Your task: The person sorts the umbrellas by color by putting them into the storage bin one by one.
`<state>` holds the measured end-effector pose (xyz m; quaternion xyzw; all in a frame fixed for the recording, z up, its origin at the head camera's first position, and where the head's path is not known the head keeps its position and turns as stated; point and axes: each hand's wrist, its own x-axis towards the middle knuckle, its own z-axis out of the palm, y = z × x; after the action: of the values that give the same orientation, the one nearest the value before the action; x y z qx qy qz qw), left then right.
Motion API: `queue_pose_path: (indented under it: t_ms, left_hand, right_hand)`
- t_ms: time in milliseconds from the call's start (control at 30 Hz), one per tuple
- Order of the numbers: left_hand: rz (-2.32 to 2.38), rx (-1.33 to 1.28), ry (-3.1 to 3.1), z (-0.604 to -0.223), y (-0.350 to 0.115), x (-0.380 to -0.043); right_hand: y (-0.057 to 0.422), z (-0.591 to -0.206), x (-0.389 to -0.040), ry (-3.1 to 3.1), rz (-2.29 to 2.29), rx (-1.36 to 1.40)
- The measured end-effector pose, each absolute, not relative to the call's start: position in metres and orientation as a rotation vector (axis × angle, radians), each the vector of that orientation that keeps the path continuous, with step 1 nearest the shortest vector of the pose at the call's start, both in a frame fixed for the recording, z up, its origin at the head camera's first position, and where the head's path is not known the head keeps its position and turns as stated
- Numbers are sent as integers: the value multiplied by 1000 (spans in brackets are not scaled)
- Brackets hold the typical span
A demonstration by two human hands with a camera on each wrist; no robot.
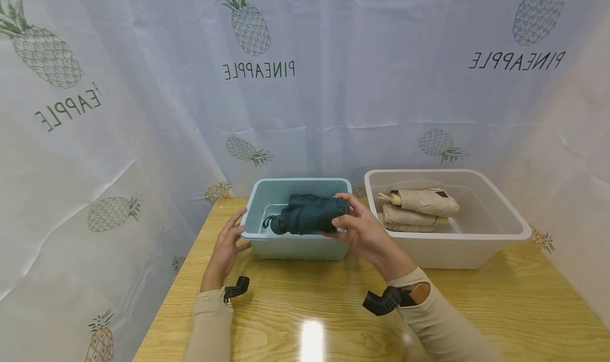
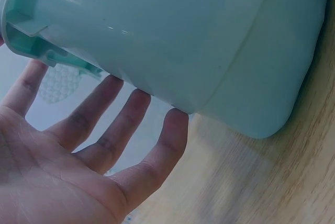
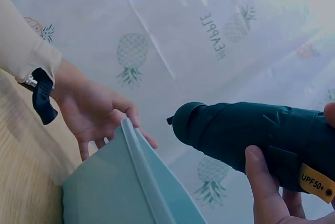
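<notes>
My right hand [image 1: 369, 235] grips a folded dark green umbrella [image 1: 310, 216] by one end, thumb on the near side. It is held level over the front of a light blue bin [image 1: 300, 250], its handle and wrist loop to the left. A yellow tag [image 3: 317, 182] reading "UPF50+" shows on it in the right wrist view. Behind it, another dark green folded umbrella [image 1: 299, 198] lies partly hidden in the bin. At the bin's left side my left hand [image 1: 226, 248] rests with fingers extended, fingertips [image 2: 175, 119] touching the outer wall and rim.
A larger white bin [image 1: 457, 251] stands on the right, with folded beige umbrellas [image 1: 426, 200] stacked in its left part. Both bins are on a wooden table [image 1: 286, 309]. A pineapple-print curtain [image 1: 343, 97] hangs behind and at the sides.
</notes>
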<state>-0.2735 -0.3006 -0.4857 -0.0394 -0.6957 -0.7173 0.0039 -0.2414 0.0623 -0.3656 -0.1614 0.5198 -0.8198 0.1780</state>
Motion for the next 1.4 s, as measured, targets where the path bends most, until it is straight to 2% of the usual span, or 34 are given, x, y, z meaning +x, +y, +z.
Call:
queue_pose_path:
  t_ms: [267,533,1033,1400]
  left_hand:
    - [-2255,-147,-2175,-485,-300,-273]
    - [-2263,-139,-2175,-486,-301,-274]
    - [-2267,-135,-2170,-484,-300,-274]
    - [-2259,-164,-2181,-486,-301,-274]
  right_hand:
    - [56,-356,-264,1448,-2348,-356]
    - [47,-356,-291,1414,-2373,-120]
    - [32,-386,-321,1494,-2270,134]
    - [26,-399,-331,1600,-2174,174]
